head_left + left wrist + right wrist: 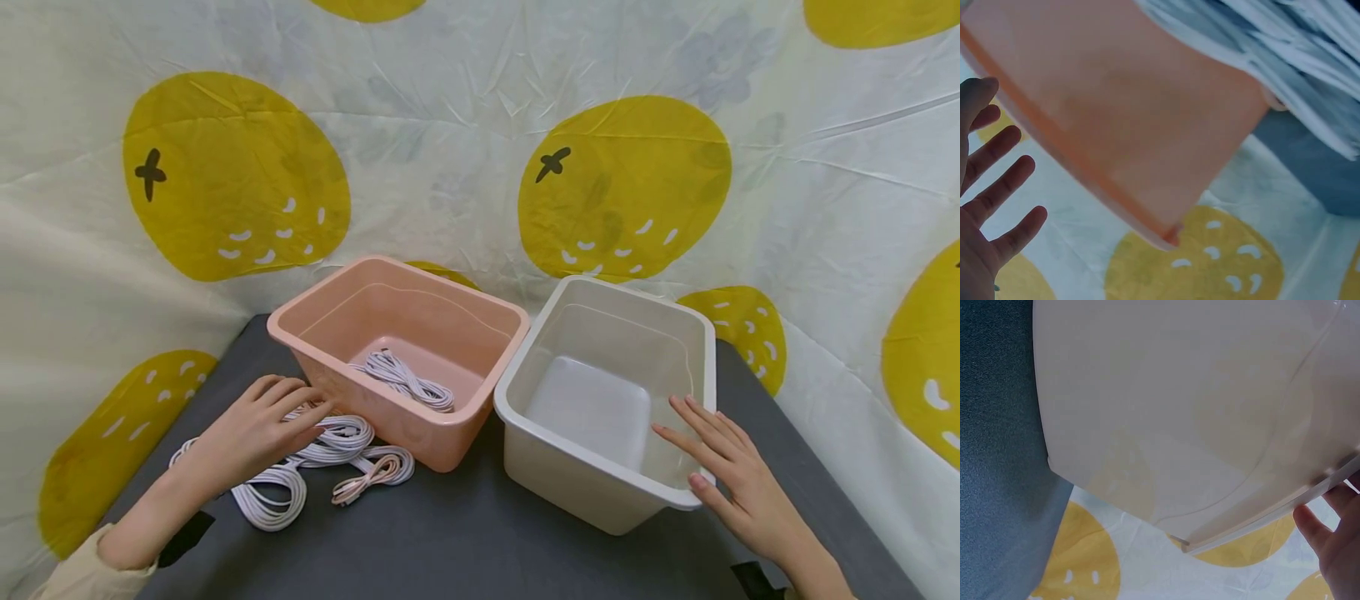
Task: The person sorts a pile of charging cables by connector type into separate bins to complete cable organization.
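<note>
resting flat with spread fingers, the left hand (255, 429) covers the white cable pile (300, 467) beside the pink bin (420, 442); the right hand (731, 475) lies open, farther off.

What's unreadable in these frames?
- Head view: the left hand covers part of the white cables; whether it grips them is unclear.
- Left wrist view: cables blurred, pink bin fills the frame.
- Right wrist view: white bin blocks nearly everything; only right hand fingers show at the edge.

Cream sleeve (82, 571), bare hands, black wrist straps.
</note>
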